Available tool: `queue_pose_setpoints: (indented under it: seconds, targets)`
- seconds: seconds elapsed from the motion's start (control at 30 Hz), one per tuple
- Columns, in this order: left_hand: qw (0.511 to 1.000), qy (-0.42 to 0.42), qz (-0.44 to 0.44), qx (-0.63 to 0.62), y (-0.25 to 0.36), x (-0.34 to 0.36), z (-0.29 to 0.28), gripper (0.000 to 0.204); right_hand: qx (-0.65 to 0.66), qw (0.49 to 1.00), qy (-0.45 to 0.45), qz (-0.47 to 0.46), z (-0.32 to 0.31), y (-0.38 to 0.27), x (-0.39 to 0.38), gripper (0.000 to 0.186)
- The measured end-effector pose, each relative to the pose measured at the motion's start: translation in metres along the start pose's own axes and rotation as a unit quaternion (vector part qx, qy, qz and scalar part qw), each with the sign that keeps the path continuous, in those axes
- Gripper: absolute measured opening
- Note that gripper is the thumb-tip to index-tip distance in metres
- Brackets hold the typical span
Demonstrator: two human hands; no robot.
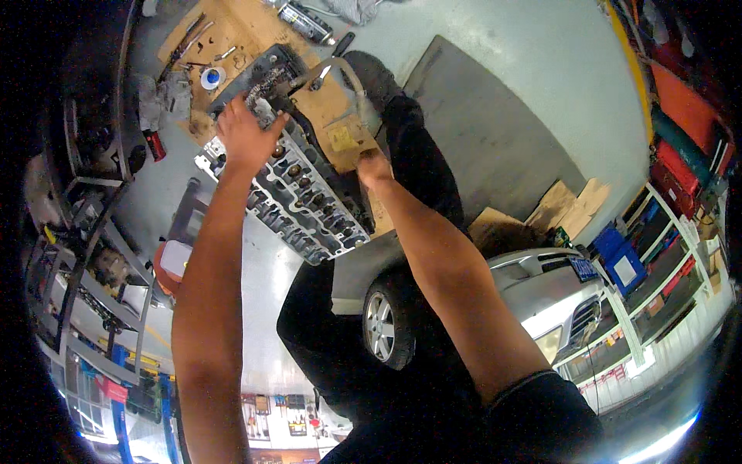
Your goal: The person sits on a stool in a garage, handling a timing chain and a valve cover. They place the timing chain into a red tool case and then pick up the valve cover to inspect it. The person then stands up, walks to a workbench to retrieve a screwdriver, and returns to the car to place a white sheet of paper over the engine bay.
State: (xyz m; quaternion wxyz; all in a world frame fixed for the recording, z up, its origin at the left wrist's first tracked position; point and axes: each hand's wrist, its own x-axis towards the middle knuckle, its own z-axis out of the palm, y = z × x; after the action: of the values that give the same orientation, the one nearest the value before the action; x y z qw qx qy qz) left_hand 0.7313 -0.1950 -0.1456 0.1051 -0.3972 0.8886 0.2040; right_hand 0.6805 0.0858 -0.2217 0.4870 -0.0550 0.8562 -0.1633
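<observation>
My left hand rests on the upper end of a silver cylinder head, fingers apart and bent over it, beside a chain and a black housing. Slightly blurred, my right hand is closed at the head's right side, over cardboard; what it holds is unclear. A dark gasket-like strip runs along the head's right edge, partly hidden. A small bright tool lies above.
An aerosol can, small parts and a round container sit at the top. A grey mat lies right, a silver car with wheel below. Metal racks and red cabinets flank the area.
</observation>
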Motion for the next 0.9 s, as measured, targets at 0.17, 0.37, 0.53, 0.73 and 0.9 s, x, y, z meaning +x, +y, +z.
queue_pose_setpoints:
  seconds: [0.17,0.37,0.53,0.73,0.9]
  targets:
    - [0.994,0.013,-0.061,-0.085,-0.013,-0.089,-0.053,0.086,0.057,0.996,0.062,0.002,-0.05,-0.011,-0.003,0.027]
    - [0.966,-0.07,-0.234,-0.087,-0.048,-0.346,-0.099,0.081,0.46,0.883,-0.08,0.045,-0.128,-0.033,-0.015,0.019]
    - [0.869,-0.089,-0.484,-0.055,0.021,-0.507,-0.188,0.066,0.329,0.939,-0.098,0.025,-0.247,-0.112,-0.058,0.021]
    - [0.786,-0.02,-0.557,-0.267,0.136,-0.509,-0.205,0.058,0.142,0.983,-0.114,0.025,-0.362,-0.108,-0.044,0.039]
    - [0.81,0.049,-0.48,-0.333,0.23,-0.446,-0.208,0.045,-0.139,0.972,-0.074,-0.173,-0.404,0.056,0.022,0.031]
